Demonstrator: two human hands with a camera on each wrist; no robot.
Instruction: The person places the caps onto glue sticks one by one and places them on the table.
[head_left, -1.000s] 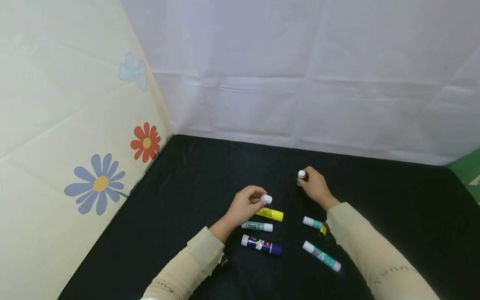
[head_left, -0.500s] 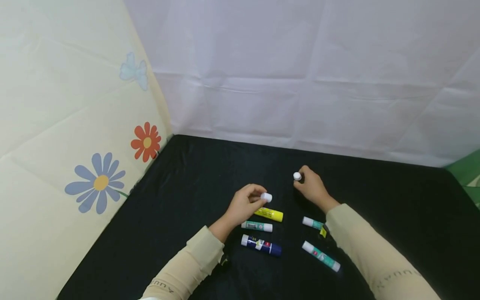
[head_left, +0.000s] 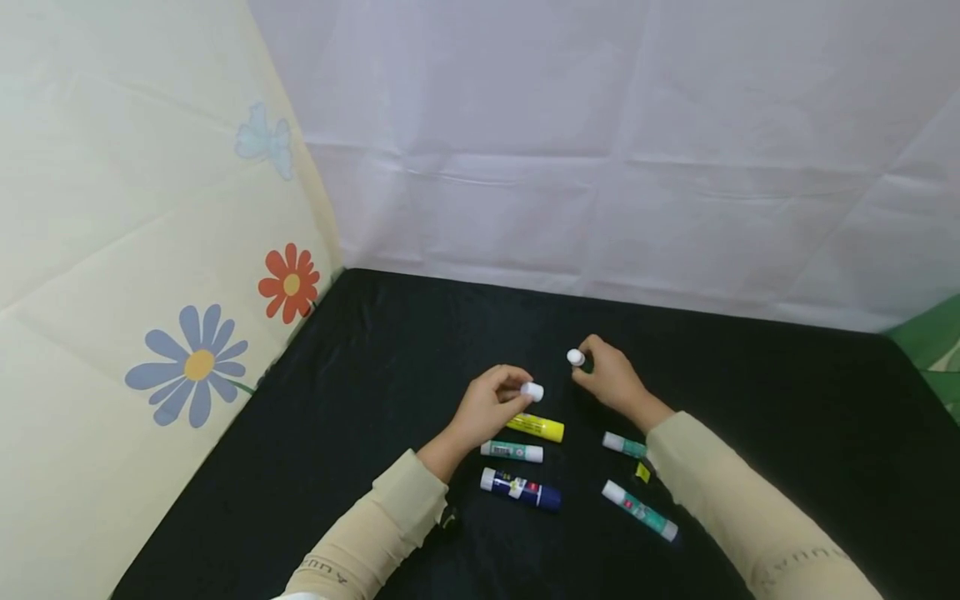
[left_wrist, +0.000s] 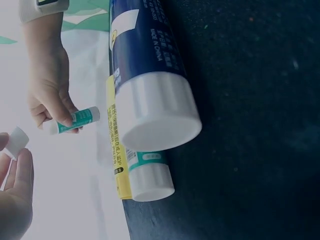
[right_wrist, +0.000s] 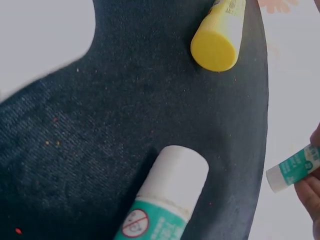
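My left hand (head_left: 487, 407) pinches a small white cap (head_left: 532, 392) between thumb and fingers, above the yellow glue stick (head_left: 543, 428). A short way to the right and farther back, my right hand (head_left: 611, 375) holds a small glue stick (head_left: 576, 357) with its white end toward the head camera. Its teal label shows in the left wrist view, where the glue stick (left_wrist: 80, 120) lies tilted across the fingers. In that view the cap (left_wrist: 17, 141) is apart from it. The right wrist view catches the held glue stick (right_wrist: 295, 167) at its right edge.
Below my left hand lie a teal glue stick (head_left: 513, 452) and a thick navy glue stick (head_left: 520, 489). Two more teal ones, an upper (head_left: 624, 443) and a lower (head_left: 640, 511), lie by my right forearm. Black cloth (head_left: 420, 333) covers the table, with a white sheet (head_left: 480, 200) behind.
My right hand has moved left with the glue stick, closer to the left hand, and the stick's white end has tipped leftward. The left hand with the cap has barely shifted.
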